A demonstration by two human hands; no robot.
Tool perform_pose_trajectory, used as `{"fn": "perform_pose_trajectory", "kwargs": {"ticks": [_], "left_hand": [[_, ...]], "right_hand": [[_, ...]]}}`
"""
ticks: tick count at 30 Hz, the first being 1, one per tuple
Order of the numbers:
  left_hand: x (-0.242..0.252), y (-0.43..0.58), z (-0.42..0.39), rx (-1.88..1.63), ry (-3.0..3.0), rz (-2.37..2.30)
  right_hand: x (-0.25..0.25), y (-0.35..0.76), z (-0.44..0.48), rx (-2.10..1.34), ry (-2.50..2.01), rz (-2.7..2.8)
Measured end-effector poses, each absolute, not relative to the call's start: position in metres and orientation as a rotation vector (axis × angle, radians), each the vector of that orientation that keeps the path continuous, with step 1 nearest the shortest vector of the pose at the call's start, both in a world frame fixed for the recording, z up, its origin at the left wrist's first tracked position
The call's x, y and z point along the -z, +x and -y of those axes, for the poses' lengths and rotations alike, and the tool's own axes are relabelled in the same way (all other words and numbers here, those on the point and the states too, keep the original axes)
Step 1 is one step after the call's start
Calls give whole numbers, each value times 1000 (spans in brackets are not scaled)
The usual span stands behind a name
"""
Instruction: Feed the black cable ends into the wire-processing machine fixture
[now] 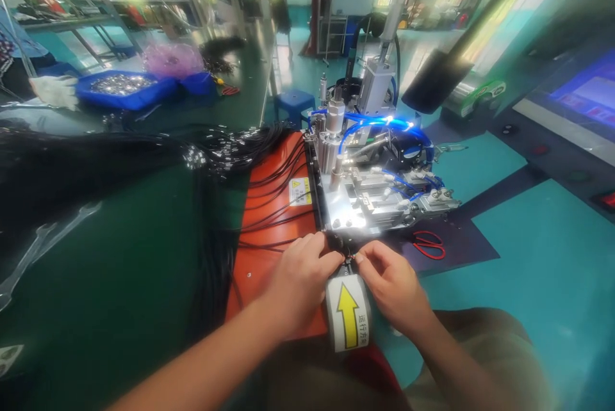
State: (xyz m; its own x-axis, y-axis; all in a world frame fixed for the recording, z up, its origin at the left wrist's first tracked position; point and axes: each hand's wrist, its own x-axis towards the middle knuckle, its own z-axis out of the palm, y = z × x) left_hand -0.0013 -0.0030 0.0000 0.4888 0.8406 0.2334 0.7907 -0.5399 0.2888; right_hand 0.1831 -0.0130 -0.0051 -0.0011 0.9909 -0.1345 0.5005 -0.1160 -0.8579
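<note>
My left hand (298, 280) and my right hand (393, 283) meet at the front edge of a small metal machine (358, 196) with blue air hoses. Both hands are closed in a pinch on a thin black cable (269, 246) end, right above a white cover with a yellow arrow (346, 312). Several black cables (273, 190) lie across the orange plate (262, 270) to the left of the machine and run under my left hand.
A thick bundle of black cables (96, 161) lies on the green bench at the left. Two wrenches (43, 238) lie near it. A blue tray of metal parts (125, 88) stands at the back left. Red scissors (429, 244) lie right of the machine.
</note>
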Motion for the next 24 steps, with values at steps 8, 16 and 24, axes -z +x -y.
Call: {"fn": "perform_pose_trajectory", "kwargs": {"ticks": [8,16,24], "left_hand": [[3,-2,2,-550,2639,-1397],[4,-2,0,-552,2659,-1381],[2,-2,1,-537,2664,-1403]], "right_hand": [[9,200,12,-876,-1699,1595],[-5,197,-3,-835,-1370,1928],[-2,203,-1,-767,-1353,1940]]}}
